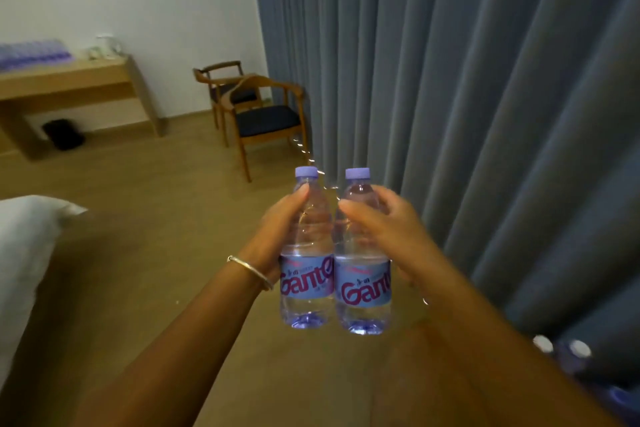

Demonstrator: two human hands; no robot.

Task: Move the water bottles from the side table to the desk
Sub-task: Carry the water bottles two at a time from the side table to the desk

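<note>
Head view: my left hand (280, 229) wraps left bottle (306, 253), right hand (384, 229) wraps right bottle (362, 260); fingers curled round upper bodies, both upright, touching, midair. Desk (69, 80) far left; carrying pair saves trips, I judge.

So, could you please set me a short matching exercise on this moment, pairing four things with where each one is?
Things:
1. clear water bottle with a purple cap and label
2. second clear purple-capped water bottle
3. pack of purple bottles
4. wooden armchair with a dark seat

Places:
A. beside the grey-blue curtain
B. on the light wooden desk
C. gripped by the right hand
D. gripped by the left hand

Pairs: 1-D, 2-C, 3-B, 4-A
</note>
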